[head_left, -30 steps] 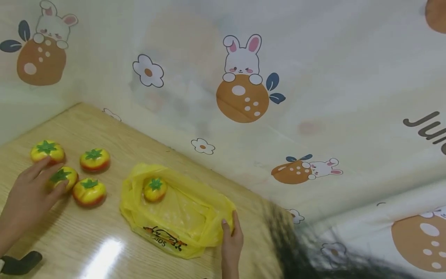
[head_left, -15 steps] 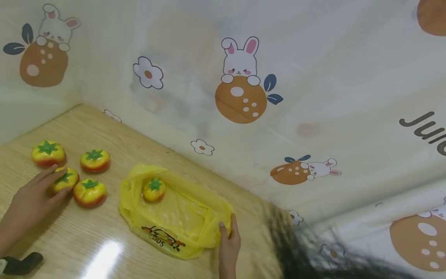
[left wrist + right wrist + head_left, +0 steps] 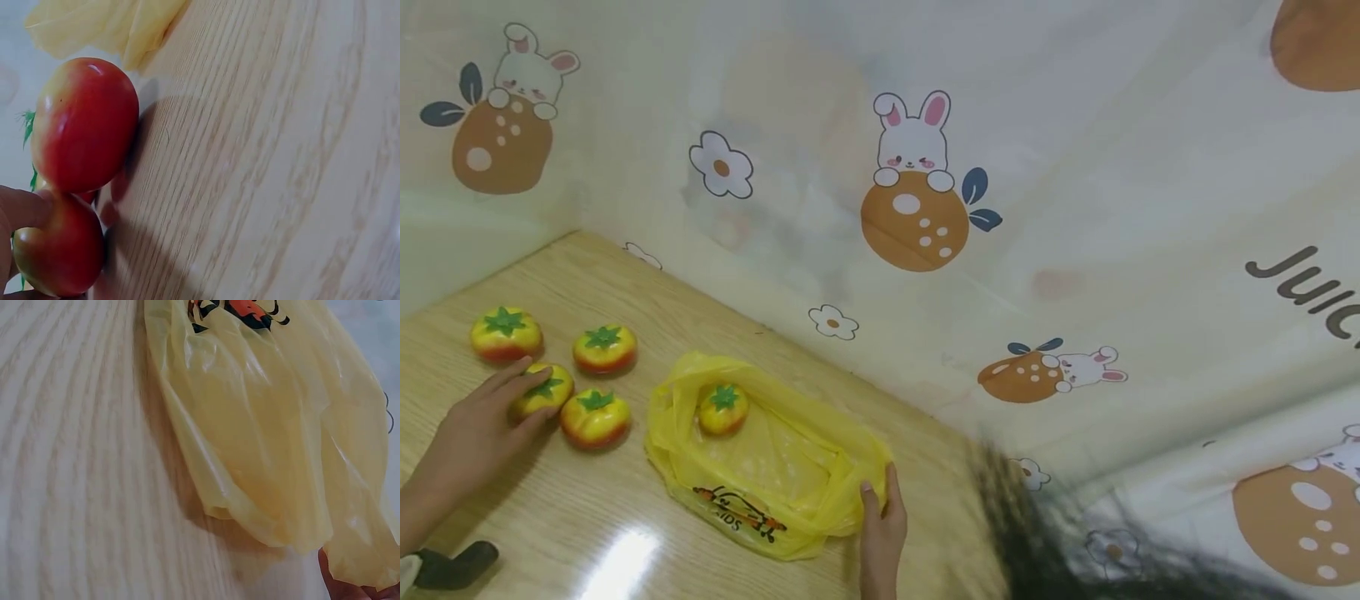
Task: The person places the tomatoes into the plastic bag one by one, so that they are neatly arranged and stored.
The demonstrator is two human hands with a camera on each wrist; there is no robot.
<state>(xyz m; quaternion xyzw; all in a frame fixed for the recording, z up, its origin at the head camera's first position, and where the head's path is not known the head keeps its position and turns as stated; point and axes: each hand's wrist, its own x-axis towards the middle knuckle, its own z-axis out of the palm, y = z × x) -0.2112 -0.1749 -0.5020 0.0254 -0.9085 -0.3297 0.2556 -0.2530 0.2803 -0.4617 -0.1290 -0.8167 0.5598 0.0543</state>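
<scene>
The yellow bag lies on the tabletop with its mouth wide; in its left end sits one small fruit with green top. On its front I can read "IDS", the letter before is unclear. The wall sheet bears "JUIC", cut at the edge. Left of the bag, the bent thumb and fingers of the left hand hold the yellow-red fruit; three loose fruits lie near. The right hand pinches the bag's right rim. Only the left wrist view shows strongly red undersides.
</scene>
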